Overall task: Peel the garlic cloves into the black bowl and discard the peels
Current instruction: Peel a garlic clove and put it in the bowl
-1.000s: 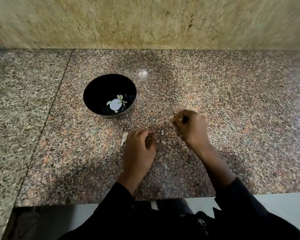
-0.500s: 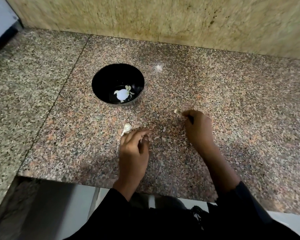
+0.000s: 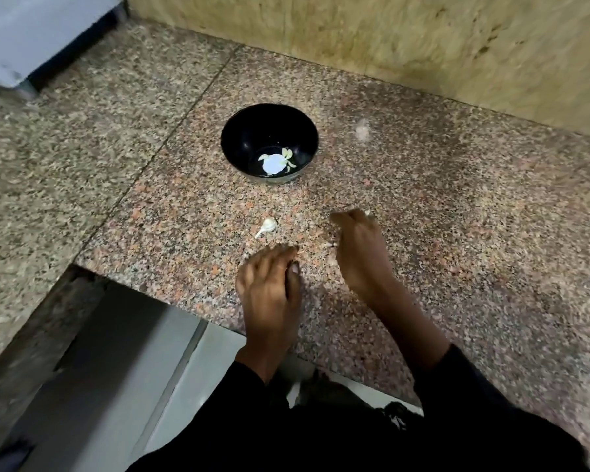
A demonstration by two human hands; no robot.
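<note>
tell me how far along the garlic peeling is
Done: a few pale peeled cloves lie in the black bowl. In hand: the right hand rests over small peel scraps on the counter; the left hand seems to hold nothing. Left: one unpeeled clove lies between bowl and hands, and the peels aren't discarded yet.

The light is dim and even, coming from above: a bright white reflection sits on the bottom of the glossy black round bowl (image 3: 269,144), and a faint pale glare spot lies on the speckled pink-grey granite countertop (image 3: 457,233) to the right of that bowl. Soft shadow darkens the stone near the bowl's front side and around the two hands. The whole frame is smeared by motion blur; the blurred left hand (image 3: 269,287) and right hand (image 3: 360,253) lose their finger outlines. Far from the bowl, the counter edges bend with wide-angle distortion, and the bottom is nearly black.
</note>
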